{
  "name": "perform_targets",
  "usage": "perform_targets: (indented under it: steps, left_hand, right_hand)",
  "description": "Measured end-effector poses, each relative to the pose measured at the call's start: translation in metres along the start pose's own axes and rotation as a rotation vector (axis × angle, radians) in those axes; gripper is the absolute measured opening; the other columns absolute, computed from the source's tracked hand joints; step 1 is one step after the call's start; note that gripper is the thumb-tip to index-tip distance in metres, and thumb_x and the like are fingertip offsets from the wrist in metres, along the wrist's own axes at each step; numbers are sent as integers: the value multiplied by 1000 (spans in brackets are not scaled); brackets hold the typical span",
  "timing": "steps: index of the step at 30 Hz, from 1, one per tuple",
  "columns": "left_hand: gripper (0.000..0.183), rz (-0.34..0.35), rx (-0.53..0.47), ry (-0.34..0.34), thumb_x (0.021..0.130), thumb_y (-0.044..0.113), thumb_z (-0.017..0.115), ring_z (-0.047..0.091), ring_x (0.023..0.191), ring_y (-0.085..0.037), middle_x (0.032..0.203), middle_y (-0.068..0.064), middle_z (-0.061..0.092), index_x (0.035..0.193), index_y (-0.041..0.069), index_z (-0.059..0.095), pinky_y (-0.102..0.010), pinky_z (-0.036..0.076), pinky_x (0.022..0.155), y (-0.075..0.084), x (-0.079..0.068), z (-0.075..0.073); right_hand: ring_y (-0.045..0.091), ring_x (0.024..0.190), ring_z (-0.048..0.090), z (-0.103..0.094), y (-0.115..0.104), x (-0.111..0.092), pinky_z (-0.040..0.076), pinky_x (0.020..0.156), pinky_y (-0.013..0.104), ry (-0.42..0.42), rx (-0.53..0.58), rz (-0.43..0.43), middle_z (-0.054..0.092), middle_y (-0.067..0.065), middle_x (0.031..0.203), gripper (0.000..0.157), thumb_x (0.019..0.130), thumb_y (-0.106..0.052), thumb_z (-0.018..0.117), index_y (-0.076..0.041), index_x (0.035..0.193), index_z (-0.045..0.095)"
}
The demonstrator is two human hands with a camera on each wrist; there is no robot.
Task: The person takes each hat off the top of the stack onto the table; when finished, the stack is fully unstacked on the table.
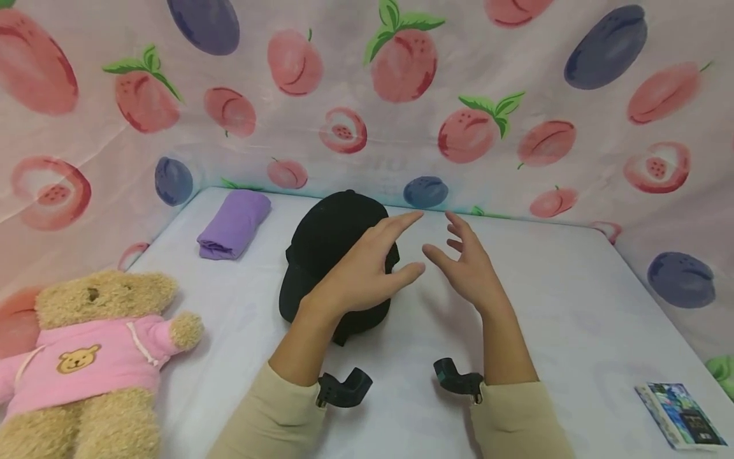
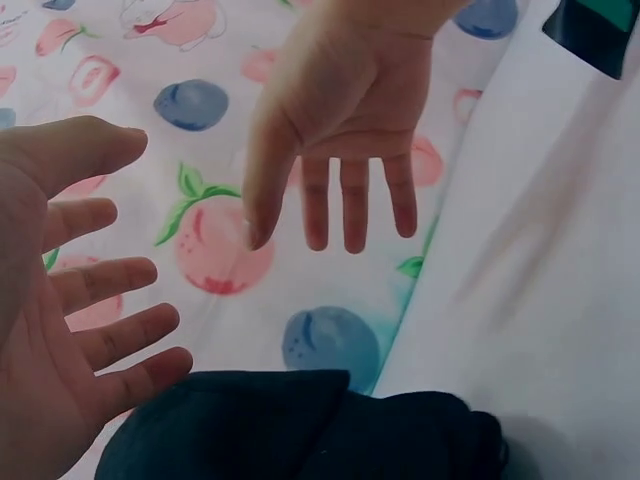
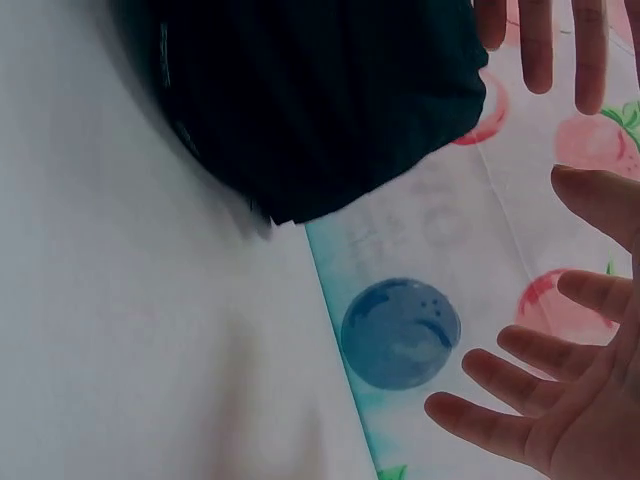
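Observation:
A black baseball cap point(image 1: 335, 229) lies on the white table, its brim toward the left. Over its right side hovers my left hand point(image 1: 367, 268), fingers extended and thumb apart, with nothing in it. My right hand point(image 1: 467, 264) is held up to the right of the cap, fingers spread and holding nothing. The two palms face each other with a gap between them. In the left wrist view the cap point(image 2: 300, 425) shows below both hands. The right wrist view has the dark cap point(image 3: 320, 100) at the top and the right hand's spread fingers point(image 3: 530, 380) at the right.
A folded purple cloth point(image 1: 235, 223) lies at the back left. On the left rests a teddy bear point(image 1: 86, 357) in a pink hoodie. A small book point(image 1: 682, 414) is at the front right. A fruit-print curtain point(image 1: 487, 57) rises behind the white table point(image 1: 562, 306).

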State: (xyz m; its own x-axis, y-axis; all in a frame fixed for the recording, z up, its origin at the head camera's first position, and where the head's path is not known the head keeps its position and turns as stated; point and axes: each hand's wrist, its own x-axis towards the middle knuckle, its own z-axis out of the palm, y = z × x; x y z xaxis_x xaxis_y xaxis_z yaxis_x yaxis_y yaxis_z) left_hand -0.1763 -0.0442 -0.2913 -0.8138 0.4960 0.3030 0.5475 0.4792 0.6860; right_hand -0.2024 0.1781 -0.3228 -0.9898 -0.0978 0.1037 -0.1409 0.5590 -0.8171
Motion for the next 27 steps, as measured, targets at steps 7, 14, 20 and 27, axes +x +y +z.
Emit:
perform_targets:
  steps: [7,14,20,27]
  left_hand:
    - [65,-3,3,37,99,34,66,37,151,-22,161,1,44,159,25,43,-54,33,123,-3,-6,-16]
    - [61,9,-2,91,97,32,71,47,144,-20,154,0,51,153,20,51,-46,42,118,-9,-11,-30]
    - [57,21,-20,142,97,28,73,56,135,-24,149,0,57,150,17,55,-40,47,113,-16,-16,-43]
    - [56,-6,-27,208,95,23,75,56,132,-24,146,-3,59,148,15,57,-42,49,109,-23,-24,-55]
  right_hand:
    - [40,151,38,12,-6,4,39,114,65,-2,12,-10,28,12,170,83,99,-40,68,-24,166,22]
    - [39,147,45,24,-11,4,44,111,63,-34,8,-25,32,14,168,83,98,-40,70,-27,165,24]
    - [37,142,52,32,-12,4,44,111,62,-56,25,-57,37,13,165,84,94,-40,74,-31,164,28]
    - [35,135,58,42,-15,4,51,104,59,-76,25,-76,42,12,163,84,92,-38,78,-33,162,32]
